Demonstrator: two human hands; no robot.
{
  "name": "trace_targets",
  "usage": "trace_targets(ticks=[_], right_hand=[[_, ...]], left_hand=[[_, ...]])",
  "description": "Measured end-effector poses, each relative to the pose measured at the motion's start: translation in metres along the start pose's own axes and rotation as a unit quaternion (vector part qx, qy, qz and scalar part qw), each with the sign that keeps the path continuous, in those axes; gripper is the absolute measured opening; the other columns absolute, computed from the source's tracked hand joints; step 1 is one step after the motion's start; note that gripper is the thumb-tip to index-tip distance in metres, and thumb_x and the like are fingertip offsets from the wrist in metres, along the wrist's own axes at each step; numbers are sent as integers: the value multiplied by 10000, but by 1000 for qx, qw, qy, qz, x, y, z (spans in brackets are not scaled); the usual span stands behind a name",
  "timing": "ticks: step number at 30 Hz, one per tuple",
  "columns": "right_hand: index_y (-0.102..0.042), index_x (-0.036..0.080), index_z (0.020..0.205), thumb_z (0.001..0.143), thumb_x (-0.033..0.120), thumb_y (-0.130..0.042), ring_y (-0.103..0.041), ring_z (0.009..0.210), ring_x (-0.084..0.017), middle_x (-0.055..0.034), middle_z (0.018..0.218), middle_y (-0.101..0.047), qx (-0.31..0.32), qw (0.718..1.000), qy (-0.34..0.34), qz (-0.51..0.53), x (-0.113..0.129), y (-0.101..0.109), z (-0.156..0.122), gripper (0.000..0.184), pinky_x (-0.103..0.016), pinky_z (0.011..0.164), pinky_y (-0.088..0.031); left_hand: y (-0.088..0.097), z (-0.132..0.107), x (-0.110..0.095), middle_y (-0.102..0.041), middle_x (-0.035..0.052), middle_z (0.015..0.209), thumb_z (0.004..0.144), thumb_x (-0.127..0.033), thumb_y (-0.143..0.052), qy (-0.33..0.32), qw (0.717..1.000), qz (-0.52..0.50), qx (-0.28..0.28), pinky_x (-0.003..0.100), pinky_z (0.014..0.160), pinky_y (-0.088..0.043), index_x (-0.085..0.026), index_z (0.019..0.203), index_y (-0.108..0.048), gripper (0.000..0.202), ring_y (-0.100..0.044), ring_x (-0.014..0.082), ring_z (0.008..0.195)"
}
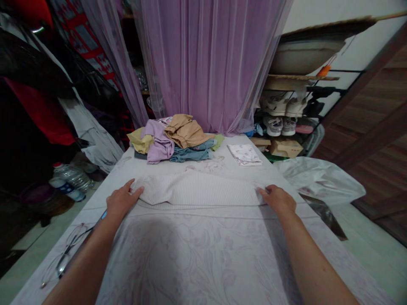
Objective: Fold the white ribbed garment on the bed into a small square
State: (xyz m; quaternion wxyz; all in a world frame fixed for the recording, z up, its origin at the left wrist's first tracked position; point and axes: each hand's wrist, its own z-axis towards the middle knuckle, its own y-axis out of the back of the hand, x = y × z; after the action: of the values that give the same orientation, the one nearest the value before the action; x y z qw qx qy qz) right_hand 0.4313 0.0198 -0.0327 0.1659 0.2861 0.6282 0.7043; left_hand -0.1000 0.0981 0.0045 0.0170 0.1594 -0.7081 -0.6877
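Observation:
A pale, finely striped piece of clothing [203, 188] lies folded into a long, flat strip across the table; its exact kind is hidden by the folding. At its left end rests my left hand [122, 199], thumb and forefinger spread apart and touching the fabric. My right hand [279, 199] pinches the right end between thumb and fingers. Beyond the strip, to the right, a small folded white cloth with a print [244, 154] lies flat. Farther back on the left is a pile of loose clothes, with tan pants [187, 131], a lilac ribbed top [159, 142] and blue denim [192, 153].
A flowered white cover [197, 254] spreads over the table. Eyeglasses [68, 250] and a dark, flat-edged object lie by my left forearm. Purple curtains [206, 63] hang behind. Shoes [281, 125] fill a rack at right, near a clear plastic bag [321, 178]. Bottles [74, 178] stand at left.

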Motion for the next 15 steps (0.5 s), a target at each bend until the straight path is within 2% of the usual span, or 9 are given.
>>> trace_targets(ticks=[4, 6, 11, 13, 15], right_hand=[[-705, 231, 979, 848, 449, -537, -667, 904, -272, -129, 1033, -710, -41, 998, 56, -2, 4, -5, -3, 304, -349, 685, -472], [-682, 223, 974, 871, 409, -503, -659, 889, -261, -126, 1014, -701, -62, 995, 79, 12, 5, -5, 0, 278, -336, 679, -461], [-649, 213, 891, 817, 432, -540, -630, 763, -241, -94, 837, -698, -85, 987, 22, 137, -6, -2, 23, 256, -312, 634, -432], [-643, 208, 869, 767, 426, -575, -620, 740, -234, -88, 831, -699, -90, 976, 7, 198, -12, -3, 32, 251, -310, 631, -435], [-650, 199, 926, 729, 399, -598, -618, 723, -224, -80, 851, -701, -75, 969, -7, 233, -16, -6, 37, 286, -311, 640, -444]], left_hand=[[1, 1, -4, -706, 119, 1187, 852, -553, -440, 4, 999, 42, 8, 459, 890, -482, -252, 1419, -491, 644, -640, 359, 1114], [2, 2, -3, -721, 108, 1123, 862, -529, -420, 2, 1000, 31, -3, 422, 871, -491, -241, 1413, -497, 627, -657, 330, 1079], [8, 5, 0, -693, 55, 883, 833, -528, -439, 17, 998, -54, -13, 333, 760, -512, -175, 1424, -477, 690, -690, 254, 863], [8, 4, 2, -674, 42, 845, 819, -535, -458, 17, 998, -66, -8, 326, 750, -511, -173, 1421, -480, 703, -684, 247, 837], [4, 2, 6, -676, 47, 849, 818, -536, -464, 12, 998, -65, 0, 332, 775, -510, -173, 1420, -482, 704, -682, 255, 879]])
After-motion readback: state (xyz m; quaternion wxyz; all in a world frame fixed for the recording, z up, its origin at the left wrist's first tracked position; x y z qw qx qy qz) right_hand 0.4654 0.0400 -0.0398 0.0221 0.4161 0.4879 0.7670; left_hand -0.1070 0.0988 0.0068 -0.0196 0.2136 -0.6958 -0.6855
